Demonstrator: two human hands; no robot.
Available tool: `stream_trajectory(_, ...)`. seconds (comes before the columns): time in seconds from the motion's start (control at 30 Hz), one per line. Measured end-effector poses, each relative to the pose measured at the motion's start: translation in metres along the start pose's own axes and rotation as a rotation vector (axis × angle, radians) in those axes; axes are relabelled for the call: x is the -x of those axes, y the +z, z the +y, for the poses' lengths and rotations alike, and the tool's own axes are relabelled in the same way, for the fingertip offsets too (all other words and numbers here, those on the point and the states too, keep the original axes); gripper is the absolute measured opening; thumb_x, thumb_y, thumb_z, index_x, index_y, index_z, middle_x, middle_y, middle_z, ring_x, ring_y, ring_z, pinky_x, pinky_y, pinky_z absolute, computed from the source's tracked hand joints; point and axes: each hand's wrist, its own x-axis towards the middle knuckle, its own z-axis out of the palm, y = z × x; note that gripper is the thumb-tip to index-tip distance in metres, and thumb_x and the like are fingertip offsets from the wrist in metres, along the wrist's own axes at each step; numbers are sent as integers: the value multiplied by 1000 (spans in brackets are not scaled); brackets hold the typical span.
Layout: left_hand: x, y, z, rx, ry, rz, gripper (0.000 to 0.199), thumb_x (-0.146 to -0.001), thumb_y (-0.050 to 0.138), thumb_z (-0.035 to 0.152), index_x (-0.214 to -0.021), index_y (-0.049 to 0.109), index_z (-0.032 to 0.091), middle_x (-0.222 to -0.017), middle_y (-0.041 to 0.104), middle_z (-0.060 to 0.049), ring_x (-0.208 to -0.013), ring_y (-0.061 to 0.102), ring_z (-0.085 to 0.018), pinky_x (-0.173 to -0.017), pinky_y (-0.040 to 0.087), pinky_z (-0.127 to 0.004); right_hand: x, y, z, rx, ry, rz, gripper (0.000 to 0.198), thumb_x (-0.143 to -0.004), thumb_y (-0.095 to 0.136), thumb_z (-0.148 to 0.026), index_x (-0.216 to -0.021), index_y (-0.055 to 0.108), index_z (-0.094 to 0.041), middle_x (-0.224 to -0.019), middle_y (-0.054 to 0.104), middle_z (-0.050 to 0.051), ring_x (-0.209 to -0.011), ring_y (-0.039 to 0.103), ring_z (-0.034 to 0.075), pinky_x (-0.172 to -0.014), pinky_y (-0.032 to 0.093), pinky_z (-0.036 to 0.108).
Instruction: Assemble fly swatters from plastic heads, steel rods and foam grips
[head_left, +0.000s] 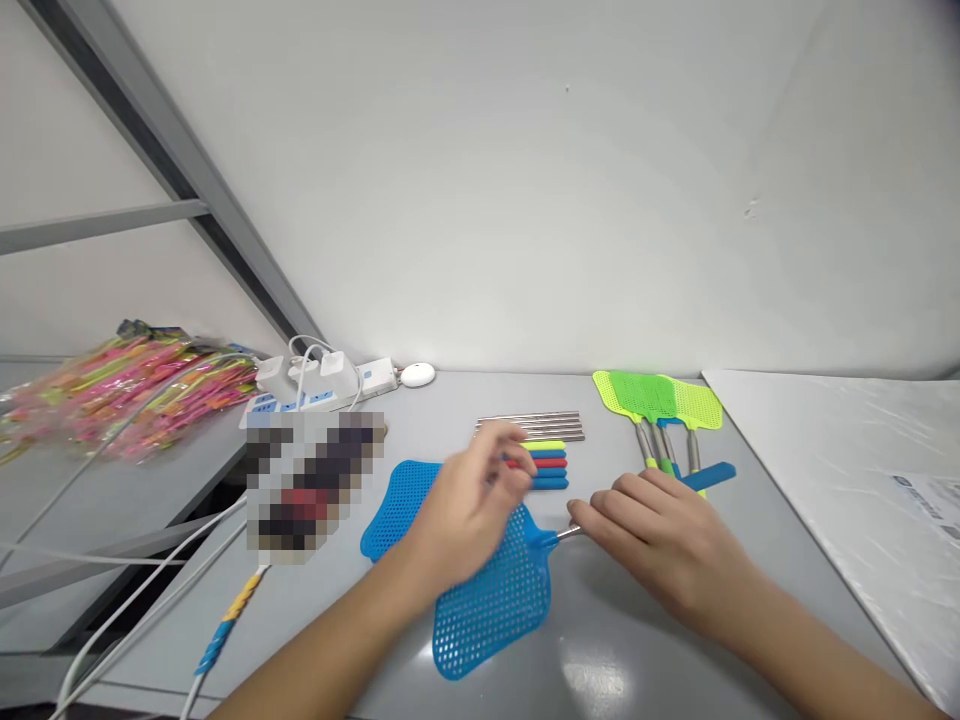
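Observation:
My right hand (660, 540) is wrapped over the metal shaft of a blue fly swatter (491, 605), whose blue handle sticks out past my knuckles to the right. The swatter's mesh head lies low over the table, pointing left. My left hand (469, 500) hovers above that head with fingers loosely bent and apart, and I see nothing in them. Partly under my left arm lies another blue mesh swatter head (405, 505). Just beyond my left fingers are several coloured handles (551, 468) in blue, red and yellow-green, with several metal rods (532, 425) behind them.
Green and yellow-green fly swatters (656, 400) lie at the back right, beside a white wrapped sheet (840, 480). At the left are a power strip (330, 395) with plugs and cables, a blurred-out object (322, 490), and bagged colourful items (142, 390).

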Motion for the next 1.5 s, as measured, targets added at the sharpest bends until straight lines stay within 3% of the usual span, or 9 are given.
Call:
stream_trajectory(0.1, -11, -24, -3, 229, -34, 188, 44, -94, 39, 58, -114, 50, 21, -102, 64, -7, -82, 63, -17, -81, 48, -34, 5, -1, 8, 38, 55, 121, 28, -95, 36, -9, -110, 60, -12, -83, 63, 7, -73, 46, 18, -66, 31, 34)
stream_trajectory(0.17, -16, -36, -5, 387, -179, 196, 36, -91, 53, 51, -110, 54, 20, -100, 67, -6, -83, 65, -17, -78, 50, -31, 7, 0, 13, 68, 115, 209, 25, -93, 44, -7, -112, 59, -12, -85, 65, 7, -74, 48, 18, -66, 32, 32)
stream_trajectory(0.3, -16, -37, -9, 716, -495, -133, 31, -83, 69, 39, -102, 65, 15, -93, 72, -9, -82, 69, -20, -79, 54, -33, 8, 2, 21, 140, 192, 276, 26, -88, 54, -2, -110, 60, -14, -80, 65, 4, -71, 47, 16, -63, 32, 30)
stream_trajectory(0.4, -12, -23, -9, 767, -598, -189, 30, -84, 69, 33, -109, 67, 16, -100, 73, -11, -84, 71, -22, -83, 55, -38, 6, 3, 22, 181, 163, 243, 21, -88, 57, -5, -107, 62, -13, -76, 63, 4, -68, 45, 16, -61, 30, 31)
stream_trajectory(0.83, -5, -7, -17, 518, -471, -45, 28, -81, 73, 32, -105, 71, 19, -100, 76, -7, -85, 72, -21, -77, 59, -33, 0, -2, -1, 185, 239, -4, 27, -99, 34, -15, -99, 61, -17, -72, 55, 1, -65, 47, 16, -57, 25, 31)
stream_trajectory(1.0, -5, -13, -12, 362, -435, -33, 26, -78, 75, 34, -100, 73, 19, -94, 76, -6, -84, 72, -21, -77, 60, -33, -5, 1, -3, 75, 321, 6, 29, -102, 38, -30, -84, 59, -21, -66, 52, -3, -56, 46, 13, -50, 21, 30)
stream_trajectory(1.2, -9, -28, -4, 301, -401, -61, 25, -76, 76, 34, -95, 74, 18, -89, 77, -5, -82, 73, -22, -73, 61, -31, -4, -2, 3, 56, 357, 52, 26, -99, 44, -40, -103, 64, -22, -70, 60, -3, -55, 51, 13, -51, 27, 28)
stream_trajectory(1.37, -15, -42, -9, 366, -459, 76, 31, -72, 79, 37, -93, 71, 15, -82, 76, -8, -67, 73, -25, -59, 61, -36, 4, -12, 28, 140, 343, 101, 24, -96, 52, -37, -104, 65, -18, -77, 66, 2, -63, 57, 16, -62, 35, 29)
stream_trajectory(1.5, -20, -43, -15, 437, -474, 214, 33, -70, 80, 37, -91, 69, 14, -85, 76, -9, -65, 72, -24, -58, 61, -36, 8, -7, 33, 47, 319, 50, 24, -99, 46, -35, -100, 64, -19, -73, 63, 1, -57, 55, 13, -54, 33, 27)
